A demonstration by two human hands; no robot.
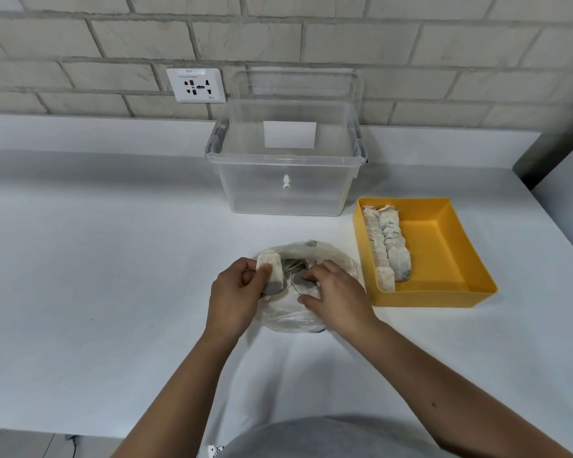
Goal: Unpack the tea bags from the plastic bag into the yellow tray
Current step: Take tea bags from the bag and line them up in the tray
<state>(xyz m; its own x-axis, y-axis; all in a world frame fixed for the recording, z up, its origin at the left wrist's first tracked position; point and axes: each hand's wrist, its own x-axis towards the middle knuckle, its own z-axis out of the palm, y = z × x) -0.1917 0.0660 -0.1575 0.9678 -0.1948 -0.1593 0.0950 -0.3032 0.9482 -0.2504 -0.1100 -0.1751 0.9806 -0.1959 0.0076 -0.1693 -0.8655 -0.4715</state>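
Note:
A translucent plastic bag (291,317) lies on the white table in front of me, its mouth open and several tea bags (295,267) showing inside. My left hand (234,299) grips a small stack of tea bags (273,271) at the bag's left edge. My right hand (336,297) reaches into the bag's mouth, its fingers pinching a tea bag (303,285) there. To the right stands the yellow tray (444,246), with two rows of tea bags (386,246) packed along its left side.
A clear plastic bin (286,166) with a white label stands behind the bag, near the brick wall. A wall socket (196,85) is at the back left. A dark post (556,150) stands at the table's far right edge.

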